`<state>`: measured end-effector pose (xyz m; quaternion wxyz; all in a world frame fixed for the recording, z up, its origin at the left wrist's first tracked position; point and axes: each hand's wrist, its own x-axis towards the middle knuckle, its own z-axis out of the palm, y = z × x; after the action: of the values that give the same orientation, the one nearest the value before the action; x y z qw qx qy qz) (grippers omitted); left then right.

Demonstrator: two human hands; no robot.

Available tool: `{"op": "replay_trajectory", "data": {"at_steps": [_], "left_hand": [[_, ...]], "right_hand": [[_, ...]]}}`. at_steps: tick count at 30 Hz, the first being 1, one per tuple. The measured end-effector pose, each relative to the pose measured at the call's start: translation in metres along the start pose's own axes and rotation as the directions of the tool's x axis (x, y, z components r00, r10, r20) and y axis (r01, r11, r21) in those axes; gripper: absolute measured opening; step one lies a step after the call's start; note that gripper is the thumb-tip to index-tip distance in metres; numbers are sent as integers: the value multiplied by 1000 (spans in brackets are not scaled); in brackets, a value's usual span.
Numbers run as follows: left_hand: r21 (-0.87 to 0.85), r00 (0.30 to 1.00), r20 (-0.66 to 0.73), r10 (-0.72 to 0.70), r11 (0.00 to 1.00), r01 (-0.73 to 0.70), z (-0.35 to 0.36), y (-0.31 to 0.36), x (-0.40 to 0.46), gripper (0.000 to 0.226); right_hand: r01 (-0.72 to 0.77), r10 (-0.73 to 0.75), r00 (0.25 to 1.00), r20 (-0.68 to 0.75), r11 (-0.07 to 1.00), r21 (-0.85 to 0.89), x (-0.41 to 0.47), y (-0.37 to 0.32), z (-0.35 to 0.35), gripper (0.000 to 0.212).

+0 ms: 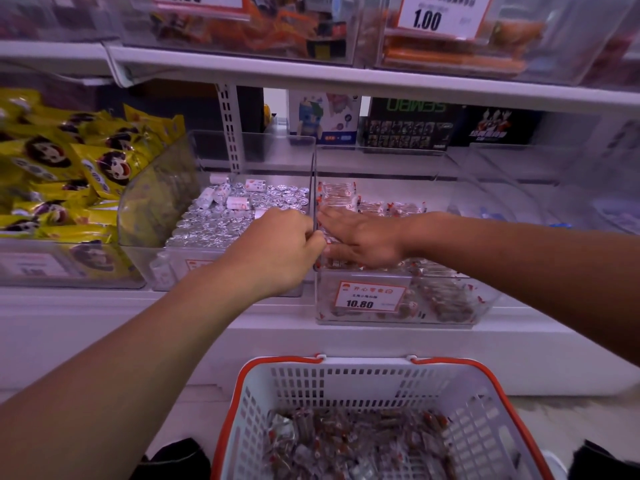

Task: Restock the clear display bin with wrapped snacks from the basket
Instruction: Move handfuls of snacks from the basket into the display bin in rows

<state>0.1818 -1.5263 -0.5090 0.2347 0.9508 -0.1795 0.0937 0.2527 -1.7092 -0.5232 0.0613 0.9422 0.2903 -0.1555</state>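
Right hand lies flat with fingers straight on the wrapped snacks inside the clear display bin, levelling them, while the left hand pinches its side wall; next likely comes another scoop from the basket below.
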Motion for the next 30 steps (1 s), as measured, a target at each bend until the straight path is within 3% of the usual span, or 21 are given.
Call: {"op": "replay_trajectory", "data": {"at_steps": [3,5,7,8,9,11,12,13,14,15,16,17,18,19,20,22,24,26,28,30], "left_hand": [[24,1000,-14,1,1000,0,-1,2,-2,47],[26,998,-58,-8,1000,10,-4,3,-4,52],[-13,996,-87,-3,1000,1,-13,5,-6,52],[-56,999,-45,1,998,-4,-18,5,-8,49],[-113,999,42,1,994,4,-23,4,-11,44],[-185,947,320,-38,977,102,-28,2,-22,37],[-162,877,474,-76,972,172,-26,1,-28,36],[-92,787,606,-120,971,219,-19,0,-33,35],[4,693,702,-164,974,227,-7,0,-37,35],[102,610,766,-205,975,199,11,1,-40,33],[182,542,805,-243,970,164,33,3,-45,30],[232,492,825,-277,961,153,57,3,-51,26],[258,448,839,-307,951,168,82,2,-61,23],[278,415,849,-326,945,174,108,0,-74,25],[298,403,849,-340,940,165,135,-5,-88,31],[332,412,829,-379,925,184,185,-18,-122,48],[300,374,820,-433,882,362,229,-28,-159,69],[243,337,818,-467,811,532,265,-37,-192,87],[255,451,713,-536,798,545,292,-44,-212,95],[345,567,557,-606,791,506,311,-54,-216,99]], "right_hand": [[-16,17,1000,-26,999,43,-5,-3,-3,78],[-12,27,993,-117,992,127,-14,-8,-10,73],[5,50,955,-291,983,185,-26,-15,-21,63],[32,55,895,-442,982,186,-34,-19,-25,55],[65,57,780,-623,983,172,-43,-24,-25,46],[140,60,396,-916,982,125,-69,-37,-12,35],[188,50,219,-974,978,92,-83,-46,2,34],[252,31,129,-991,966,64,-93,-54,23,35],[308,18,140,-990,949,61,-100,-62,51,37],[323,5,221,-975,943,78,-102,-69,82,38],[301,-9,351,-936,948,104,-101,-75,115,37],[264,-11,538,-843,952,157,-97,-80,149,33],[183,26,743,-669,953,241,-92,-83,187,26],[60,82,903,-422,948,313,-92,-85,225,18],[-86,157,974,-161,922,378,-95,-82,262,25],[-296,202,947,248,848,439,-110,-73,329,66],[-372,190,894,407,821,433,-131,-62,377,78],[-403,254,894,369,815,417,-142,-49,405,80],[-551,500,831,242,688,472,-137,-34,417,93],[-609,663,746,63,642,465,-122,-20,416,87]]}}
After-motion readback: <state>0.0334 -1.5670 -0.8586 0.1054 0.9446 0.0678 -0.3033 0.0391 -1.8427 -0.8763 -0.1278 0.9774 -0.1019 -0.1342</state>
